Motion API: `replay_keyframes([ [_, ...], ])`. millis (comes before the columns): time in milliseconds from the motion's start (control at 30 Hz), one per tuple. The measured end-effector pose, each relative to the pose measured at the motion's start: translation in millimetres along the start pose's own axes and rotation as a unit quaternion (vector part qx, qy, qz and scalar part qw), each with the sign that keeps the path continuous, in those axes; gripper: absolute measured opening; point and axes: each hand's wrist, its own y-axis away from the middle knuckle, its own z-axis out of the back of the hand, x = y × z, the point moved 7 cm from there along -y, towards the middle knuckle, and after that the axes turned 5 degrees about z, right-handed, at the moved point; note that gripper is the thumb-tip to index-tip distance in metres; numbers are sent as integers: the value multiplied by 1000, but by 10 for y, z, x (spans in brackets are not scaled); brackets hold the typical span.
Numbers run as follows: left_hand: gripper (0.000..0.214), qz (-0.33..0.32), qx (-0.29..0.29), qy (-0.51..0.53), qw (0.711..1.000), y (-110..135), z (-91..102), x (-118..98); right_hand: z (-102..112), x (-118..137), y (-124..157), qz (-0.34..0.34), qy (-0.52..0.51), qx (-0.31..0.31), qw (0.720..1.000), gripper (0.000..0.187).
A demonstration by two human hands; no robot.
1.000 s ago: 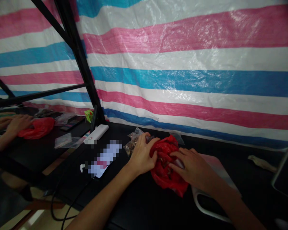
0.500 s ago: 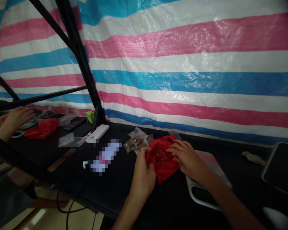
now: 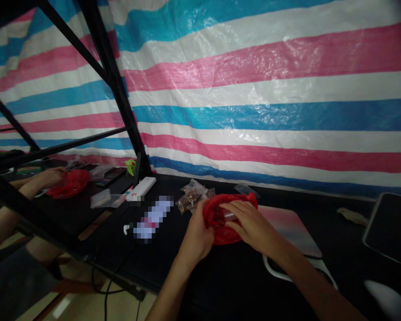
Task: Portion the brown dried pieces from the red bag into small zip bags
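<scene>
**Q: Where is the item under handling?**
A: The red plastic bag (image 3: 245, 200) sits on the black surface (image 3: 157, 267), gathered between both hands, with its mouth pulled open. A pale, translucent piece (image 3: 230, 216) shows inside; it cannot be identified at this resolution.

**Q: Report the state of each hand.**
A: The left hand (image 3: 197, 236) is closed around the near side of the bag, holding it. The right hand (image 3: 250, 223) lies across the bag's right side, with its fingers (image 3: 235, 209) extended toward the opening and touching the plastic. Whether the right hand has a firm grip cannot be determined.

**Q: List the items adjacent to the work area.**
A: Small clear plastic packets (image 3: 191, 200) containing brown pieces lie just beyond the left hand, near the bag. A pink-and-white pad (image 3: 290, 227) lies to the right of the right hand. Further left are a white power bank (image 3: 142, 188) and a pixelated object (image 3: 153, 217), which cannot be identified.

**Q: Describe the surroundings.**
A: A striped pink, white and blue tarpaulin (image 3: 267, 116) hangs behind the surface. A black metal frame (image 3: 111, 80) stands at its left end, and a black cable (image 3: 112, 278) hangs below the front edge. Beyond the frame, a reflection (image 3: 67, 183) repeats the hands and bag.
</scene>
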Motion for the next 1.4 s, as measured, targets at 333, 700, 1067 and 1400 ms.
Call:
replay_keyframes([
  [333, 41, 115, -36, -232, 965, -21, 274, 89, -62, -52, 74, -76, -4, 47, 996, 42],
  [700, 64, 42, -86, -184, 978, -2, 204, -72, -181, 81, 87, -96, 41, 85, 991, 36],
  [1067, 75, 93, -64, 27, 993, 164, 270, 82, -260, 42, 102, -133, 60, 102, 984, 42],
  [1400, 61, 120, -71, 52, 989, 230, 257, 169, -158, 159, 36, -72, -24, 77, 994, 28],
])
